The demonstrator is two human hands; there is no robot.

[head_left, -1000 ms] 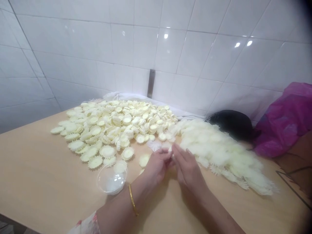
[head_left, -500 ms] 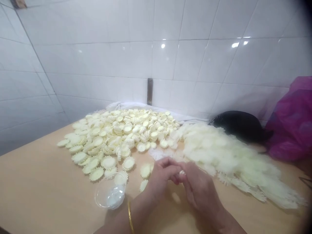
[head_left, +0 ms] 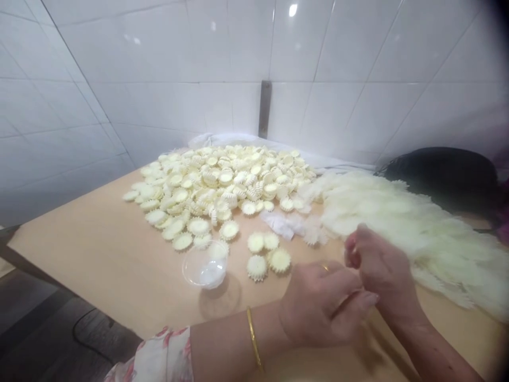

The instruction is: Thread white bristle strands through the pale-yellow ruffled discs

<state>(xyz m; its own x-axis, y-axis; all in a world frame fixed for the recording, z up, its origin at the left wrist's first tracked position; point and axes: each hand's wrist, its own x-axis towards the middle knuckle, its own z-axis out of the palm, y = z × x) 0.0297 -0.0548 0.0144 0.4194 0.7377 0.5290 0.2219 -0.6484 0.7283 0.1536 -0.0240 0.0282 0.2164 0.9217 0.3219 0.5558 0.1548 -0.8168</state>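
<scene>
My left hand (head_left: pixel 324 302), with a gold bangle on the wrist, is closed over the table, thumb pressed to the curled fingers. Just right of it and touching or nearly so, my right hand (head_left: pixel 384 268) has its fingers curled in and the thumb on top. Whatever either hand holds is hidden by the fingers. Left of my hands lie several pale yellow scalloped discs (head_left: pixel 280 260). Beyond these is a large heap of similar shallow scalloped cups (head_left: pixel 199 226). A pile of thin, sheer, pale pieces with toothed edges (head_left: pixel 358 207) lies beyond my right hand.
A small clear plastic bowl (head_left: pixel 205 273) stands on the wooden table (head_left: pixel 119 260), left of my hands. A crumpled white scrap (head_left: pixel 282 224) lies between the piles. At the back right is a black object (head_left: pixel 441 172). A tiled wall (head_left: pixel 234 53) closes off the back.
The camera view has shifted left and down. My hands were joined fingertip to fingertip around something small and whitish; now both are curled, right hand farther forward, and the whitish thing is out of sight.
</scene>
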